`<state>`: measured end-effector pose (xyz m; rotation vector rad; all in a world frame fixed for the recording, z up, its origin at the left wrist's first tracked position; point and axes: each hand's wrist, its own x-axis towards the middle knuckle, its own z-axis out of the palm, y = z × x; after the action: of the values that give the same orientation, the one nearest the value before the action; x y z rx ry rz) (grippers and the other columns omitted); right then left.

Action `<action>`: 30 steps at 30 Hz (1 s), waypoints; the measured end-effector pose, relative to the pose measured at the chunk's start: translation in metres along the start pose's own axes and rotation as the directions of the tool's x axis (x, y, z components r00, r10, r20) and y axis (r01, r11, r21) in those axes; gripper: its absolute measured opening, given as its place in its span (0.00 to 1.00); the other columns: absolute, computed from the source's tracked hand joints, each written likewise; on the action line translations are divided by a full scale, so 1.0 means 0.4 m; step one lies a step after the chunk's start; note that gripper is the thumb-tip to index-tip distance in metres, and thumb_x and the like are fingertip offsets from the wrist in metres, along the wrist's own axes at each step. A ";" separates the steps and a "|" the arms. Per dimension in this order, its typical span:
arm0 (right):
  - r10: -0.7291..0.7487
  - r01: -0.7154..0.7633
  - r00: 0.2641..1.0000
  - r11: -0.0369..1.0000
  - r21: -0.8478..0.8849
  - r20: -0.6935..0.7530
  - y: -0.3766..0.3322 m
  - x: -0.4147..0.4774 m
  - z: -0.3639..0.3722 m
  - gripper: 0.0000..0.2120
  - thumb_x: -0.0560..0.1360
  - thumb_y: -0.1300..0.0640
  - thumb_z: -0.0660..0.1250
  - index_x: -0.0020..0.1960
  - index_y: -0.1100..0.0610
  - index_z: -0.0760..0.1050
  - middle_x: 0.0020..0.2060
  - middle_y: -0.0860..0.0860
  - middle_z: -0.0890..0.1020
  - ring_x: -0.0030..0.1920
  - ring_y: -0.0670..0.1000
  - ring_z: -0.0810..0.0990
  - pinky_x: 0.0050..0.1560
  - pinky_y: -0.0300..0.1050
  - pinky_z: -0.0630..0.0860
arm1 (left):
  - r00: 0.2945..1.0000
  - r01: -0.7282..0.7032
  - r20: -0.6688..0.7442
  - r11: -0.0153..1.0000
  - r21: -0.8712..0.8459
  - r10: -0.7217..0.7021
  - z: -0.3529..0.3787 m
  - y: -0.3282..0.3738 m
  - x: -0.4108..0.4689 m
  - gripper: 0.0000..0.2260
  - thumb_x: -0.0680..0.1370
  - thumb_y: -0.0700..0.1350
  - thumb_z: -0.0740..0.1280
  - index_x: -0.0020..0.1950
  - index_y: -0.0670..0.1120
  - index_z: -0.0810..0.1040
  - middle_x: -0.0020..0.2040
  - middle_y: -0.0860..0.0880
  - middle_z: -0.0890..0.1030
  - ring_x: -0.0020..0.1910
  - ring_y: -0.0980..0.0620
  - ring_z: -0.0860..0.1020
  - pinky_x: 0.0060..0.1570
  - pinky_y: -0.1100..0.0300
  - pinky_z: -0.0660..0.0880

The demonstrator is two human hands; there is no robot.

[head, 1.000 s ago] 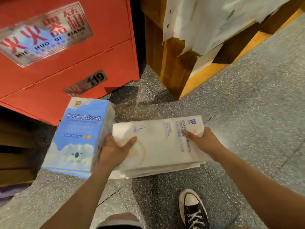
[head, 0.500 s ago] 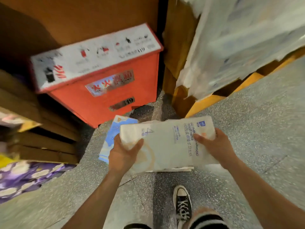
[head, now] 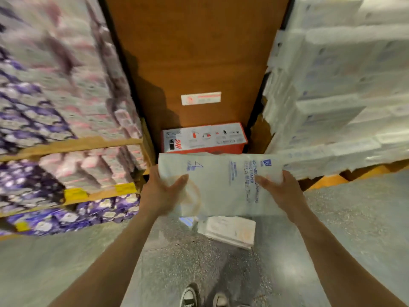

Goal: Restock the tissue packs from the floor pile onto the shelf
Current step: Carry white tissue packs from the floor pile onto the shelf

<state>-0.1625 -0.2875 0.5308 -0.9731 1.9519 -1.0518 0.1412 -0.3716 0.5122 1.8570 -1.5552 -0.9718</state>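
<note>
A white tissue pack (head: 223, 185) with blue print is held level in front of me, well above the floor. My left hand (head: 161, 193) grips its left end, thumb on top. My right hand (head: 281, 191) grips its right end. Below it on the grey floor lies another white pack (head: 230, 232), with a sliver of a blue pack (head: 187, 221) beside it. White packs fill the shelf on the right (head: 336, 103), and its stack starts just beyond my right hand.
Purple and pink packs fill the wooden shelves on the left (head: 62, 111). A red fire-extinguisher box (head: 203, 140) stands against a brown wooden panel (head: 194, 63) between the two shelves. My two shoes (head: 203, 299) show at the bottom on the speckled floor.
I have straightened up: both hands lifted the white pack off the floor pile to a higher level. The view swung up from the floor to the shelves; the blue pack stayed down.
</note>
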 end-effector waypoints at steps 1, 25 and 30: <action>-0.030 0.030 0.999 1.000 -0.002 0.030 -0.035 -0.033 -0.001 0.07 0.72 0.47 0.77 0.47 0.42 0.81 0.40 0.36 0.86 0.42 0.41 0.86 0.53 0.56 0.83 | 0.999 0.006 -0.041 1.000 -0.014 -0.007 -0.048 0.010 -0.040 0.27 0.70 0.63 0.73 0.63 0.54 0.70 0.49 0.55 0.79 0.44 0.50 0.78 0.44 0.57 0.73; -0.451 0.520 0.238 0.807 0.279 0.860 -0.470 -1.151 0.898 0.21 0.68 0.45 0.80 0.56 0.53 0.79 0.49 0.47 0.86 0.47 0.48 0.86 0.51 0.50 0.83 | 0.217 0.268 -0.804 0.825 -0.497 -0.554 -0.932 -0.662 -1.350 0.32 0.70 0.59 0.76 0.70 0.53 0.69 0.58 0.50 0.80 0.57 0.45 0.79 0.48 0.56 0.73; -0.473 0.533 0.038 0.754 0.383 0.880 -0.476 -1.599 1.123 0.23 0.68 0.46 0.80 0.57 0.55 0.78 0.49 0.48 0.86 0.47 0.49 0.86 0.49 0.51 0.83 | 0.001 0.259 -0.822 0.794 -0.550 -0.570 -1.119 -0.865 -1.696 0.30 0.70 0.59 0.75 0.69 0.55 0.68 0.53 0.54 0.78 0.54 0.46 0.79 0.49 0.51 0.78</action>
<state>0.5670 0.0286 0.6534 -1.8591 0.4977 -0.4057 0.6503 0.3379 0.6443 2.0255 0.0369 0.1007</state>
